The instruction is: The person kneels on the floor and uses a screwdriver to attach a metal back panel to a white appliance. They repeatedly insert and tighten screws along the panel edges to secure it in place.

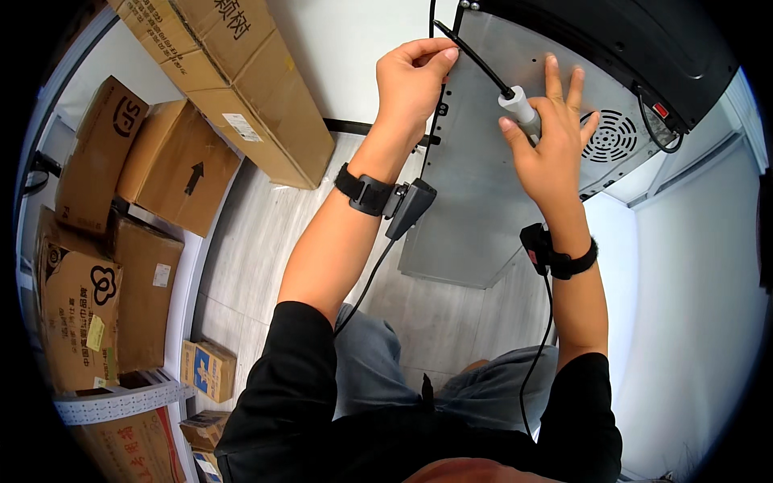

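Note:
A large grey metal panel (475, 185) with a round vent grille (609, 135) belongs to a black-sided appliance (588, 32) in front of me. Across its upper part lies a slanting tool with a long black shaft and a white-and-grey handle (515, 103). My right hand (555, 149) is over the handle, thumb along one side and the other fingers spread out near the panel; the handle's end is hidden under the palm. Near the shaft's far end, at the panel's left edge, my left hand (411, 80) pinches with thumb and fingertips. What is in that pinch is hidden.
A tall cardboard box (266, 105) stands left of the appliance. More cardboard boxes (177, 173) fill a white shelf at the far left, with a small box (209, 370) beside it. Cables hang from black wrist devices (411, 208). A white wall (684, 266) is on the right.

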The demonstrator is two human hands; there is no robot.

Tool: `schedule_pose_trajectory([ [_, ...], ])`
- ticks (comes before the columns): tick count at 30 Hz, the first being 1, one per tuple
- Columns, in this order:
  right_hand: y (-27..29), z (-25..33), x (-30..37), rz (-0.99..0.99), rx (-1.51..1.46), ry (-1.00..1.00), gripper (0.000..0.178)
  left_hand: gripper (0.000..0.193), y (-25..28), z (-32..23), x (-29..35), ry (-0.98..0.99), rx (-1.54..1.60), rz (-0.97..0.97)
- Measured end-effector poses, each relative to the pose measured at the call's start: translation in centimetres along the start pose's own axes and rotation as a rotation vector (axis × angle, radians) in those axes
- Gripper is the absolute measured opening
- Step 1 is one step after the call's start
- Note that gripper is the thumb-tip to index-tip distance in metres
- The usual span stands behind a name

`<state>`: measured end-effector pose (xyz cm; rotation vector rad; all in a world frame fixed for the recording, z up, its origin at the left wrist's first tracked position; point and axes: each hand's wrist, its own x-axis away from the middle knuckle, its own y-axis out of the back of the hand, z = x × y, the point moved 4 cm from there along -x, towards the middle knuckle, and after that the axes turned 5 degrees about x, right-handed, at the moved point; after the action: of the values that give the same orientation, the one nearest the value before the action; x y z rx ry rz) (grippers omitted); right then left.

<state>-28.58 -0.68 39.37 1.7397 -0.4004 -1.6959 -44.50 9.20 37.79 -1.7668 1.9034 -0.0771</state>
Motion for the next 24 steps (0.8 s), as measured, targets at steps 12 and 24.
schedule_pose_trajectory([
  [12,-0.14,0.02,0.08,-0.021,-0.005,0.014,0.022,0.009,-0.54,0.54,-0.46,-0.293,-0.217,-0.094],
  [24,0.32,0.22,0.13,-0.002,0.0,0.007,0.022,0.02,-0.31,0.05,-0.75,-0.315,-0.307,-0.143],
])
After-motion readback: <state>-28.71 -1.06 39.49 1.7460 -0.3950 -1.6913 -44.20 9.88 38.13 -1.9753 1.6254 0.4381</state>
